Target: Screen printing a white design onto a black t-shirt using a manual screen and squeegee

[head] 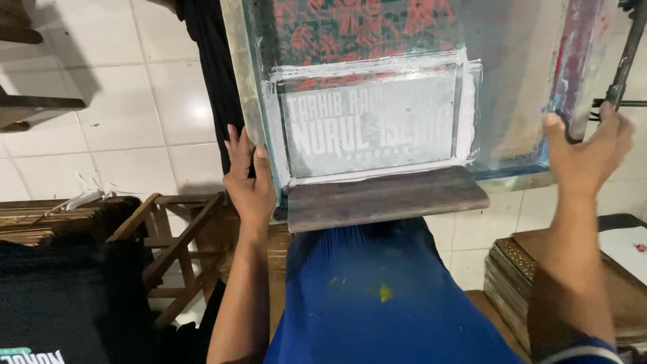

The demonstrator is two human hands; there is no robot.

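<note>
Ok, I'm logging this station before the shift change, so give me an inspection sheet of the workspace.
Surface: white tiled floor; the table under the frame is hidden.
Job's things: screen frame, lettered stencil bordered in white tape; wooden squeegee lying at its near edge.
Clutter: dark folded garments, wooden rack, stacked boards.
Grippers: left hand grips the frame's left edge; right hand grips its right corner.
Cables: nothing seen.
Surroundings: metal clamp arm at the upper right; black cloth beyond the frame.
</note>
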